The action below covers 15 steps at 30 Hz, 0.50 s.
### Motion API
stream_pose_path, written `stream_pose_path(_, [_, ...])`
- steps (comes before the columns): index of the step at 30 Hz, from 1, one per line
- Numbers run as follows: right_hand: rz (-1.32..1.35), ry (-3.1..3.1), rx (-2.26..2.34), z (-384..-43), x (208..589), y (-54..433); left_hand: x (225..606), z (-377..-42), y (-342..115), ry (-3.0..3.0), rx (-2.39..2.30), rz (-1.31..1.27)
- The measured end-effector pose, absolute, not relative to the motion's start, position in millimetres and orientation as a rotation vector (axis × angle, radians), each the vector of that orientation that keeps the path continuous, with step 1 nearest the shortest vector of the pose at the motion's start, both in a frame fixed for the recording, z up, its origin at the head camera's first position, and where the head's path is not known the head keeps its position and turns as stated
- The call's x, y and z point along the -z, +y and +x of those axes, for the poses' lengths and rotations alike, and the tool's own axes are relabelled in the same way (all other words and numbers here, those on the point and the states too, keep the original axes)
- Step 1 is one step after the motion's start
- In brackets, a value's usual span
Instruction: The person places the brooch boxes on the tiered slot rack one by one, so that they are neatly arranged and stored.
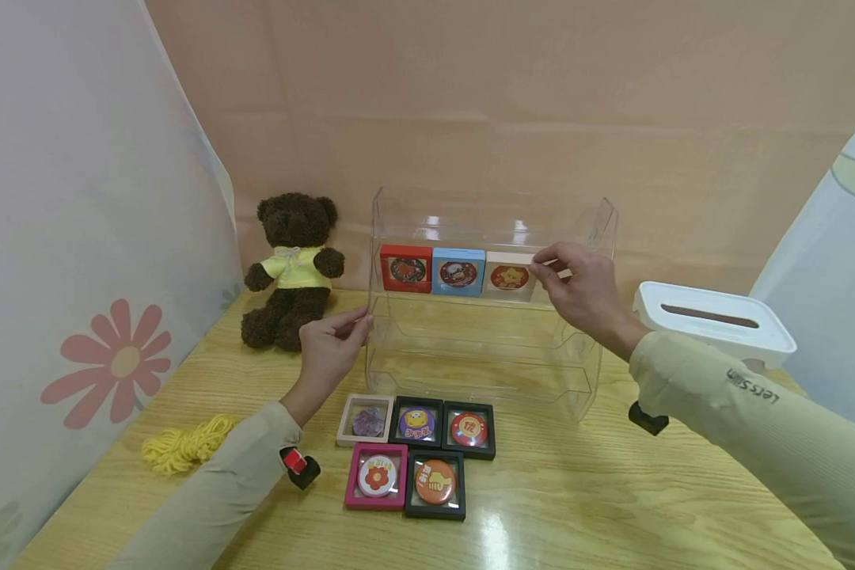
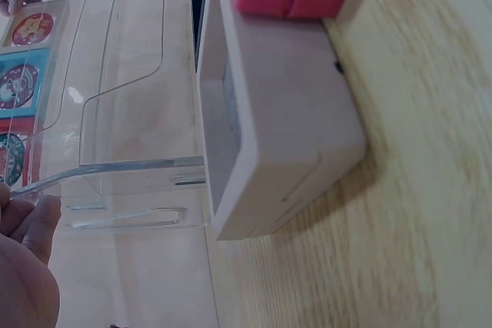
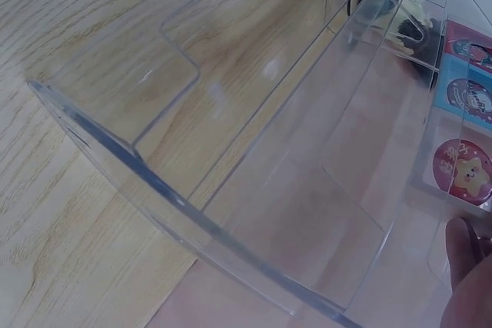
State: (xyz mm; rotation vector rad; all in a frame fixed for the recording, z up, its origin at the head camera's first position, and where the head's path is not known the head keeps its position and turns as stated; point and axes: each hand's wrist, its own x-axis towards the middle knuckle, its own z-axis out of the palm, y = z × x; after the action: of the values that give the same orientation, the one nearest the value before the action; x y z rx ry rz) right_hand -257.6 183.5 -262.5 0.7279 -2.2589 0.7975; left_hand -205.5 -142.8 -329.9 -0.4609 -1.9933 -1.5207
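Observation:
A clear tiered display rack stands on the table. Its upper tier carries a red framed badge box, a light-blue one and a cream one with a star badge, side by side. My right hand pinches the cream box at its right edge. At the rack's left side, my left hand pinches the upright edge between thumb and fingers. In front of the rack lie several more framed badges: a pale pink frame, a magenta frame and black frames.
A brown teddy bear in a yellow shirt sits left of the rack. Yellow cord lies bundled at the front left. On the right stands a white tissue box. Patterned curtains flank the table, with a plain cloth behind.

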Motion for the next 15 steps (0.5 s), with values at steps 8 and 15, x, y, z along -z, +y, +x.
stream_pose_path(8, [0.727,-2.268,-0.799,-256.4,263.8,185.1,332.0,-206.7,-142.7,-1.994,1.538,-0.464])
stream_pose_path(15, [0.737,-2.276,-0.765,-254.1,263.5,190.3,331.6,-206.5,-143.6,-1.992,1.533,-0.482])
